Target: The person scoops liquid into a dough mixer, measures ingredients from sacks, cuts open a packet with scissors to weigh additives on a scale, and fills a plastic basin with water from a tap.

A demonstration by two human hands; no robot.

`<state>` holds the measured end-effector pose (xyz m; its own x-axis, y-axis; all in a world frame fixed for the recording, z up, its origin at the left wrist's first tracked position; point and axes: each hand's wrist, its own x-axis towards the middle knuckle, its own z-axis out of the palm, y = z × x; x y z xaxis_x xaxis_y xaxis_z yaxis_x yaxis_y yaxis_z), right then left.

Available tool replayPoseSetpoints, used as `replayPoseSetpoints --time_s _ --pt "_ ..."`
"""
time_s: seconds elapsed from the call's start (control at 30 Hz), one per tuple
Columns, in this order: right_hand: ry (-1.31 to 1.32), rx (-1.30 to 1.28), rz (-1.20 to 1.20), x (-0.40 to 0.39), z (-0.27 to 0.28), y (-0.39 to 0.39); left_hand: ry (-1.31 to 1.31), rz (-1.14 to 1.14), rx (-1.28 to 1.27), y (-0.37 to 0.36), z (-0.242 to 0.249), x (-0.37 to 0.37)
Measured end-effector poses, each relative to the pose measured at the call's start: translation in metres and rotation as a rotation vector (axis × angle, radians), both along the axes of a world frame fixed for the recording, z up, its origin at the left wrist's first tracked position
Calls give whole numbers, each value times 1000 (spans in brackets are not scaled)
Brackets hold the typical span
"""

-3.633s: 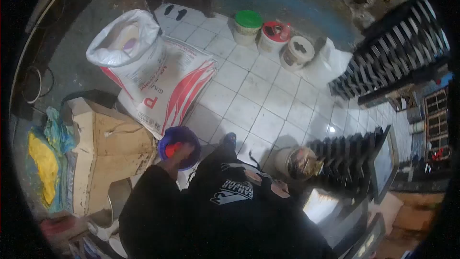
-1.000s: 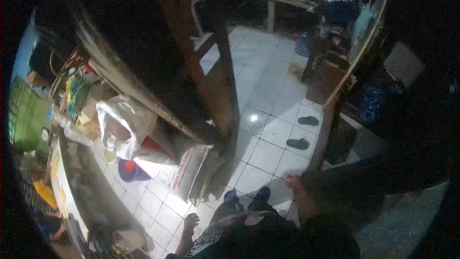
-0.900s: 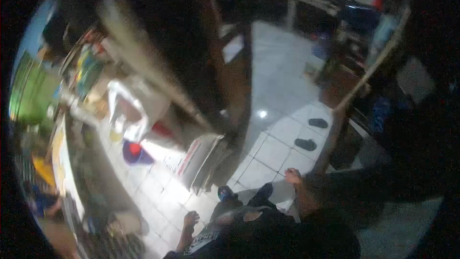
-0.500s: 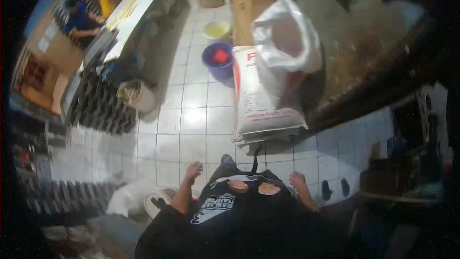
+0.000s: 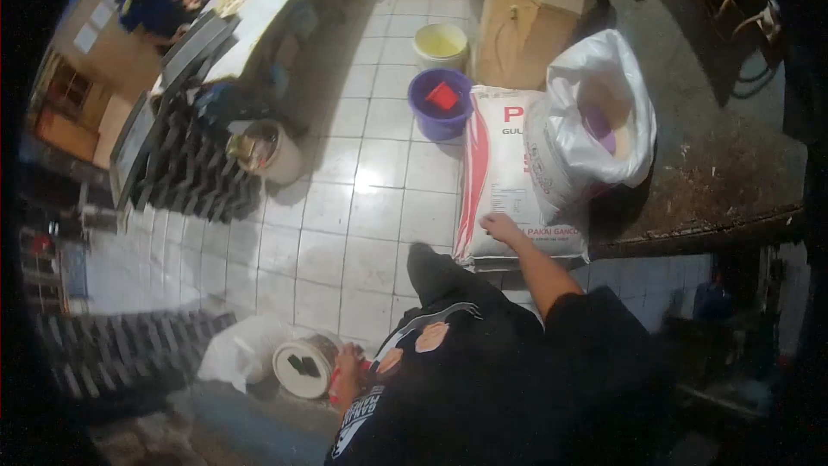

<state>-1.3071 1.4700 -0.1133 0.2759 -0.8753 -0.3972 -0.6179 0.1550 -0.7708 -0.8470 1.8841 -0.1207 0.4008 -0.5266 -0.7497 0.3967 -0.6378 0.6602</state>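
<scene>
My right hand (image 5: 500,227), fingers curled with nothing visible in them, reaches over the front of a full white sack (image 5: 494,147) with red print, which lies flat. Standing on that sack is an open white sack (image 5: 565,155) with a rolled-down mouth, and a purple scoop-like thing (image 5: 597,128) shows inside. Low at my left side, my left hand (image 5: 348,367) hangs with fingers apart beside a lidded round bucket (image 5: 291,375). Small dark items (image 5: 303,365) rest on its lid. Something red (image 5: 335,387) shows right by that hand.
A purple bucket (image 5: 429,127) holding a red container (image 5: 443,96) and a tub with yellow contents (image 5: 441,46) stand ahead on the tiles. A large wooden box (image 5: 526,30) is behind the sacks. At left, people (image 5: 151,4) work along a long white table (image 5: 246,30).
I have stepped forward and turned left, so the sacks sit nearer and further right. My right hand has risen over the flat sack; my left hand has come down beside the lidded bucket.
</scene>
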Motion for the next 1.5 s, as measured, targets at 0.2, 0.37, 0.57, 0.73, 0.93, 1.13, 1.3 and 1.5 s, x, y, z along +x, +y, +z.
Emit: replayPoseSetpoints --time_s 0.2,0.37,0.57,0.73,0.93,1.13,1.3,1.5 --pt "156 2 209 88 -42 -100 -193 -432 74 -84 -11 33" --pt "213 -8 87 121 -70 -158 -252 -436 57 -223 30 89" --pt "-199 233 -177 120 -20 -269 -238 -124 -172 -435 69 150" --pt "-632 89 -305 103 146 -355 -84 -302 -128 -642 86 164" --pt "-617 -237 -768 5 304 -343 -72 -978 87 -834 22 151" --pt "362 -493 -1601 -148 239 -272 -57 -1189 7 -987 -2 92" --pt "354 -423 -1782 -207 187 -273 -112 -1188 -241 -1063 54 35" --pt "-602 -659 -2054 -220 130 -312 90 -1047 -133 -1042 36 41"
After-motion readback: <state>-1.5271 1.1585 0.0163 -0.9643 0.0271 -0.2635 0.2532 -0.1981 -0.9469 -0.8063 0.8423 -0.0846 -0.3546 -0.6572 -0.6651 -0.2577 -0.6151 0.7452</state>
